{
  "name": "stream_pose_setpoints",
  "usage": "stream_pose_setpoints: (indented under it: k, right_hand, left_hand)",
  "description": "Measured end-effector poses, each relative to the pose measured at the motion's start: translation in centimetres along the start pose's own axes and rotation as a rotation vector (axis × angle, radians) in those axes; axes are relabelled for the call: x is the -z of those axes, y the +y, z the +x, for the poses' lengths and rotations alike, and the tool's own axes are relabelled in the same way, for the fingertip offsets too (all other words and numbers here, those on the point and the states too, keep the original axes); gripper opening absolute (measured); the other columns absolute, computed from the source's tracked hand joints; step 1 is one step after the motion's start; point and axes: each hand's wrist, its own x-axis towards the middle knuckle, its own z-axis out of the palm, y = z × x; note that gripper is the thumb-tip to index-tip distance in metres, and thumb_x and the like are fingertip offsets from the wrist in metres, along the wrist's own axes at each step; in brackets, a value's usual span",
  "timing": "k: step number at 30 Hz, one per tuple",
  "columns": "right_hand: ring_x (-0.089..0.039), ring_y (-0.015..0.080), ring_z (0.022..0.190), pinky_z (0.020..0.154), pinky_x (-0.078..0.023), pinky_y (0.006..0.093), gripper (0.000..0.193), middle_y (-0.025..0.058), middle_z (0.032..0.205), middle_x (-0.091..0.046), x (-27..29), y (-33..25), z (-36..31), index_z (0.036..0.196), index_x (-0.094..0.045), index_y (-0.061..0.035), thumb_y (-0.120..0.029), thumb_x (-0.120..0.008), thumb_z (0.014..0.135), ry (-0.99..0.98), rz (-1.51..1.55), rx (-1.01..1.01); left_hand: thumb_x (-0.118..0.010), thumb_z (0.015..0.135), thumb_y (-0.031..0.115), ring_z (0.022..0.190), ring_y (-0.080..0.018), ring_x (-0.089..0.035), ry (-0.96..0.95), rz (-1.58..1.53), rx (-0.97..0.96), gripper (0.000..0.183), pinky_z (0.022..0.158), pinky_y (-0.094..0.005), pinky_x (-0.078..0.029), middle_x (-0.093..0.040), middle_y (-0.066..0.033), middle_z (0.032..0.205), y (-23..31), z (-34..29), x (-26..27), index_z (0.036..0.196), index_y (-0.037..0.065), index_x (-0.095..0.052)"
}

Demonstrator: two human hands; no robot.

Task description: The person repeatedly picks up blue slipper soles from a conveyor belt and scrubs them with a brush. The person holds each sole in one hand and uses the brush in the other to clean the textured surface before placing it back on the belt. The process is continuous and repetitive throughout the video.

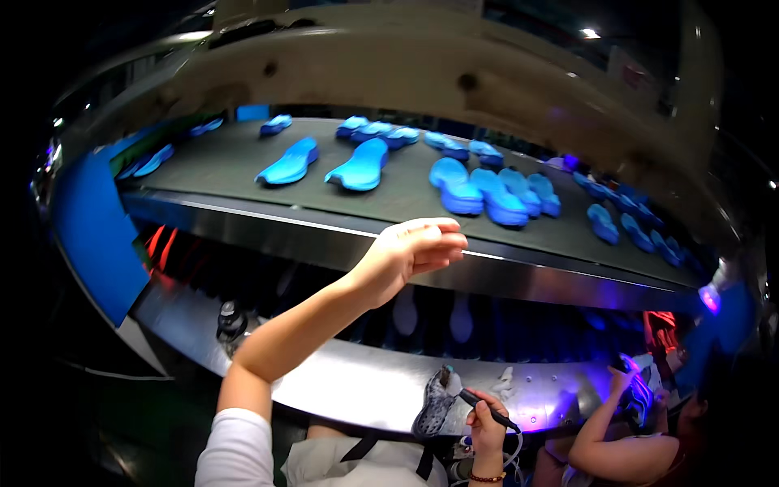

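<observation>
My left hand (418, 247) is raised at the front metal edge of the upper belt, its fingers stretched out and slightly bent, with nothing visible in it. Blue shoe soles (458, 187) lie just beyond it on the belt. Low in the view, my right hand (487, 426) is closed around a black pen-shaped tool (487, 407) with a pale cord or tube. Its front end points at a grey patterned shoe upper (435, 410) at the edge of the lower metal shelf. Whether the tip touches the upper, I cannot tell.
More blue soles (359, 166) are spread over the dark belt (227, 166). A dark bottle (231, 321) stands on the metal shelf (349, 381), with crumpled white material (505, 383) farther right. At lower right, another person's hand (623, 380) holds a shoe under purple light.
</observation>
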Motion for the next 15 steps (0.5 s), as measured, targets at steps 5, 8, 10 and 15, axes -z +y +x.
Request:
stream_pose_setpoints:
  k: [5,8,10,15]
  right_hand:
    - [-0.053,0.0104,0.053,0.05,-0.046,0.0196,0.021,0.0179,0.098,-0.061,3.7,-5.1,0.1,0.098,-0.056,0.0077,-0.004,-0.056,0.081,0.063,-0.134,-0.016]
    - [-0.053,0.0103,0.053,0.05,-0.045,0.0192,0.02,0.0165,0.096,-0.062,4.4,-5.7,0.4,0.097,-0.057,0.0074,-0.004,-0.056,0.081,0.102,-0.117,-0.006]
    - [-0.053,0.0109,0.053,0.05,-0.045,0.0199,0.02,0.0164,0.095,-0.062,4.9,-5.6,0.6,0.097,-0.057,0.0065,-0.006,-0.056,0.082,0.094,-0.128,-0.01]
    - [-0.053,0.0099,0.052,0.049,-0.045,0.0189,0.019,0.0145,0.095,-0.062,4.6,-6.0,0.4,0.097,-0.058,0.0065,-0.005,-0.055,0.082,0.098,-0.089,-0.008]
  left_hand:
    - [-0.058,0.078,0.008,0.085,-0.0208,-0.062,-0.115,1.044,-1.118,0.021,0.077,-0.0289,-0.046,-0.063,-0.0093,0.093,6.1,0.5,-6.4,0.099,0.004,-0.061]
    - [-0.056,0.08,0.02,0.085,-0.0185,-0.062,0.196,1.122,-1.26,0.024,0.067,-0.0272,-0.049,-0.063,-0.0101,0.091,11.4,5.0,-9.4,0.101,0.009,-0.06]
    - [-0.054,0.084,0.026,0.092,-0.0163,-0.059,0.254,1.288,-1.24,0.033,0.078,-0.0301,-0.046,-0.062,-0.0085,0.1,15.0,8.7,-8.9,0.112,0.007,-0.054]
    - [-0.057,0.081,0.036,0.095,-0.0187,-0.058,0.314,1.887,-0.824,0.049,0.079,-0.0318,-0.046,-0.06,-0.0111,0.103,17.5,13.8,-8.8,0.121,0.009,-0.046]
